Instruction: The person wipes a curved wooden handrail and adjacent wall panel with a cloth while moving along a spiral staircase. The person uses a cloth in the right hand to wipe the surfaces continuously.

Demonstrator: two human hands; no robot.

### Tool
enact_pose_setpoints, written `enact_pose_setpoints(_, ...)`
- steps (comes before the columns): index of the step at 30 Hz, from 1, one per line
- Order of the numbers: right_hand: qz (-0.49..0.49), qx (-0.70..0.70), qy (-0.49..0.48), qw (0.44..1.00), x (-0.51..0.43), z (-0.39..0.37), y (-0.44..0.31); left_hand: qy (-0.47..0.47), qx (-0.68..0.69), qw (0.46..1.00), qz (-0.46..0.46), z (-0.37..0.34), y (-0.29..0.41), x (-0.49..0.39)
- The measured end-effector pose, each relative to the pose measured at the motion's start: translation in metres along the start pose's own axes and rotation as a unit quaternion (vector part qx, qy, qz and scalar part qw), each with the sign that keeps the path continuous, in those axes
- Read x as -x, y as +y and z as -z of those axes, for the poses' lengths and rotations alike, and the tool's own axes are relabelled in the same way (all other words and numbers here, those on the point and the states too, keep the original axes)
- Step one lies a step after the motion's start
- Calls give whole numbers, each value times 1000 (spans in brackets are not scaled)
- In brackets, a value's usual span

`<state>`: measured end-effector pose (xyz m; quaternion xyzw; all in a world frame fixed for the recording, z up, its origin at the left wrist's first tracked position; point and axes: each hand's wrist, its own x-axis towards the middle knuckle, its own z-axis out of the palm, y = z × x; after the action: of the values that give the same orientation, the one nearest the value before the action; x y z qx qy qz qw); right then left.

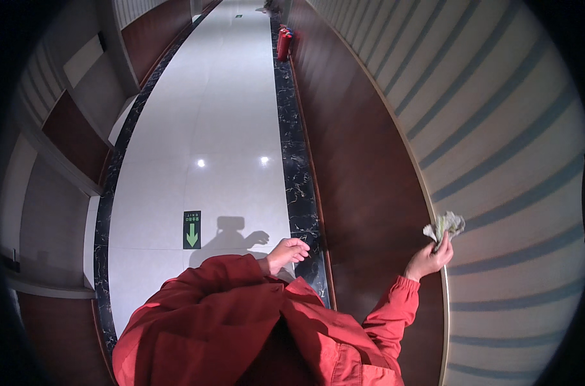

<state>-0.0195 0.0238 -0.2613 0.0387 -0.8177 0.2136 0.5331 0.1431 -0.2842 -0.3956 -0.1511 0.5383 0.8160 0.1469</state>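
My right hand (431, 258) grips a crumpled, pale cloth (445, 227) with greenish patches. It is at the cream trim rail (425, 178) on the right-hand wall, where the dark red-brown wainscot panel (369, 164) meets the striped wallpaper (504, 202). Whether the cloth touches the rail or the wallpaper, I cannot tell. In front of my body, my left hand (287, 255) hangs over the floor's dark border with its fingers curled in. Nothing clear shows inside it. Both arms are in red sleeves.
A glossy white tile floor (225, 120) runs ahead along a corridor, edged by black marbled borders (297, 188). A green exit sign (192, 230) is set in the floor. Red fire extinguishers (284, 43) stand along the right wall farther on. Doorways and panels (75, 130) line the left.
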Motion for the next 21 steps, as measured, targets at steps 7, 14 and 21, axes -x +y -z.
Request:
enact_pose_setpoints(7, 81, 136, -73, 985, -29, -128, -28, 68, -11, 996, -53, 51, 58, -46)
enact_pose_setpoints(14, 124, 119, -96, 980, -45, -233, -63, 107, 38, 993, -39, 77, 109, -121)
enact_pose_setpoints(21, 176, 78, -122, 974, -63, -311, -89, 140, 77, 987, -34, 113, 131, -164)
